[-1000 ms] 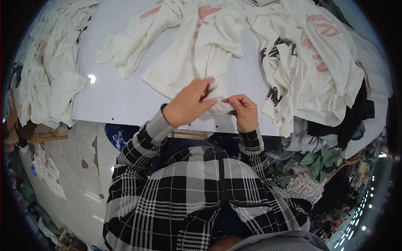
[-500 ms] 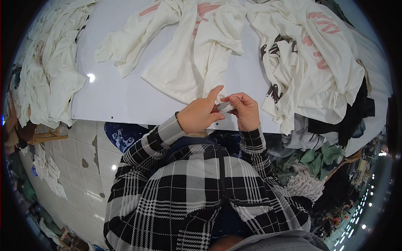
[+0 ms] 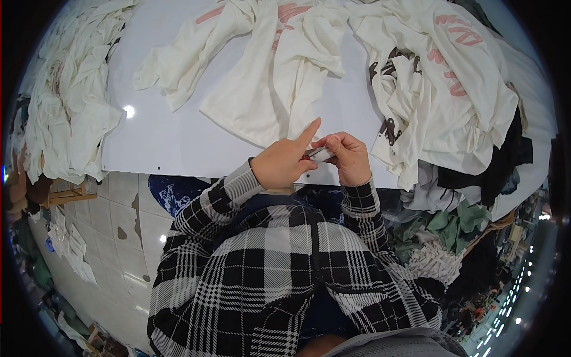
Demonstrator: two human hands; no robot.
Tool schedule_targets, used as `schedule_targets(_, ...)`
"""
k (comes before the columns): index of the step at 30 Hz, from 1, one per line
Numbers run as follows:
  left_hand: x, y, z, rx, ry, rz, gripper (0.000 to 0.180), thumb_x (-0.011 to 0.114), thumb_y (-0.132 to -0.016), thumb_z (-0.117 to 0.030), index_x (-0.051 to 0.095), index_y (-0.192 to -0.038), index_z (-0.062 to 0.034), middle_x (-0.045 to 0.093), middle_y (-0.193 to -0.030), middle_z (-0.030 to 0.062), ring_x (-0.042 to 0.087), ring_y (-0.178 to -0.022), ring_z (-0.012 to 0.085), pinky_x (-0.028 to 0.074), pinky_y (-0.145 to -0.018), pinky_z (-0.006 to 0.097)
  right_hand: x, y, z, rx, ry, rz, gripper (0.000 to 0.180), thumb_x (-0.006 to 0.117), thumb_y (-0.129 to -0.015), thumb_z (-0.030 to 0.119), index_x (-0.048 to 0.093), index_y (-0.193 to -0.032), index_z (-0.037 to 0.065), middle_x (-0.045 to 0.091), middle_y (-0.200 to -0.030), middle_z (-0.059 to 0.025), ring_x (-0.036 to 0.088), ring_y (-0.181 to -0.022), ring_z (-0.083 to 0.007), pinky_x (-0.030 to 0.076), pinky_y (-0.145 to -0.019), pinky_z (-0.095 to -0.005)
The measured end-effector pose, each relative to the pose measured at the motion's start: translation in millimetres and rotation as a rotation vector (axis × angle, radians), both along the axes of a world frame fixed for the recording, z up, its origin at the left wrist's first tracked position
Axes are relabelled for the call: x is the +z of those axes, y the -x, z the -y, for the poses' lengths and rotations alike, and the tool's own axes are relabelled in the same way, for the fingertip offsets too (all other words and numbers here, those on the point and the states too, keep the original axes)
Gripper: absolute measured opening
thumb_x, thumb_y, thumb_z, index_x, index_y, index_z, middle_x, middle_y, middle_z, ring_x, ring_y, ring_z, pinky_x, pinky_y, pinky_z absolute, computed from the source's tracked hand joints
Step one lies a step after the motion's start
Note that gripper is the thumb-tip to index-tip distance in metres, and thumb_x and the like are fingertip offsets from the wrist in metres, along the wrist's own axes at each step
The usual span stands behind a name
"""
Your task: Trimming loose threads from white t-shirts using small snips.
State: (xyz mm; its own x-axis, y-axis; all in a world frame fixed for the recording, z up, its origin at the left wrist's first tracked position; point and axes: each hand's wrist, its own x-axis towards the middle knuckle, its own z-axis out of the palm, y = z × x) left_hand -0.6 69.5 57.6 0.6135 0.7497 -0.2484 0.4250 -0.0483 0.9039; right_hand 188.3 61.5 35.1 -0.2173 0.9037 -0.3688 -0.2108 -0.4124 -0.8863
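Observation:
An off-white garment with pink print (image 3: 244, 107) lies spread on the pale table (image 3: 160, 137), its lower end running toward me into my hands. My right hand (image 3: 351, 159) pinches a small bunch of the white cloth (image 3: 322, 155) between thumb and fingers. Close against it, my left hand (image 3: 281, 163) is closed around what looks like thread snips (image 3: 308, 154), their grey metal blades at the cloth. The left index finger points up and away. Most of the snips is hidden inside that hand.
At the right, more white garments with pink and dark print (image 3: 440, 101) are heaped up. Another white pile (image 3: 71, 119) hangs over the table's left end. Below the right edge are green, grey and black cloths (image 3: 458, 223). A wooden stool (image 3: 71, 195) stands at left.
Both hands stay in nearly the same place. The left hand's index finger has tilted further right and up, and the snips show less of their reddish part and blades beside the pinched cloth.

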Motion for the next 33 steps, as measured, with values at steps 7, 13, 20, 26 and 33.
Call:
schedule_targets(7, 7.8, 6.6, -4.8, -0.011, -0.009, -0.014, 0.084, 0.062, -0.079, -0.017, 0.005, -0.139, 0.0011, 0.062, -0.075, 0.0223, 0.06, -0.072, 0.0385, 0.046, -0.067, 0.041, -3.2, -7.8, -4.7, -0.001, 0.147, -0.176, 0.018, 0.057, -0.088, 0.021, 0.06, -0.09, 0.003, 0.065, -0.087, -0.0078, 0.062, -0.079, -0.0148, 0.053, -0.067, -0.0261)
schedule_targets(13, -0.8, 1.5, -6.7, -0.044, -0.069, -0.042, 0.087, 0.063, -0.08, -0.018, 0.002, -0.141, -0.006, 0.06, -0.072, 0.0224, 0.059, -0.067, 0.0379, 0.045, -0.064, 0.041, -9.3, -17.5, -9.7, 0.075, 0.217, -0.258, 0.018, 0.053, -0.09, 0.022, 0.058, -0.088, 0.005, 0.064, -0.09, -0.0102, 0.063, -0.088, -0.018, 0.054, -0.067, -0.0271)
schedule_targets(20, -4.7, 0.3, -11.1, -0.094, -0.113, -0.119, 0.086, 0.062, -0.081, -0.018, 0.002, -0.141, -0.0055, 0.06, -0.071, 0.022, 0.059, -0.067, 0.0377, 0.045, -0.063, 0.041, -6.0, -18.2, -13.4, 0.145, 0.217, -0.125, 0.017, 0.056, -0.088, 0.021, 0.061, -0.086, 0.005, 0.063, -0.086, -0.006, 0.063, -0.081, -0.0143, 0.054, -0.062, -0.0232)
schedule_targets(26, 3.6, 2.7, -15.7, -0.125, -0.06, -0.137, 0.085, 0.062, -0.081, -0.02, 0.003, -0.141, -0.0047, 0.06, -0.073, 0.0222, 0.059, -0.069, 0.0375, 0.045, -0.065, 0.04, 4.9, -13.5, -19.5, 0.194, 0.238, -0.017, 0.02, 0.056, -0.089, 0.023, 0.063, -0.092, 0.005, 0.063, -0.085, -0.0015, 0.06, -0.073, -0.0088, 0.051, -0.058, -0.0205)
schedule_targets(33, 6.2, 5.4, -22.7, -0.174, 0.014, -0.081, 0.087, 0.064, -0.078, -0.021, 0.006, -0.138, 0.0021, 0.06, -0.084, 0.0265, 0.059, -0.08, 0.0402, 0.047, -0.072, 0.041, 10.5, -7.1, -41.2, 0.432, 0.326, 0.047, 0.02, 0.056, -0.089, 0.024, 0.062, -0.093, 0.005, 0.065, -0.089, -0.0032, 0.06, -0.071, -0.0086, 0.051, -0.058, -0.0217)
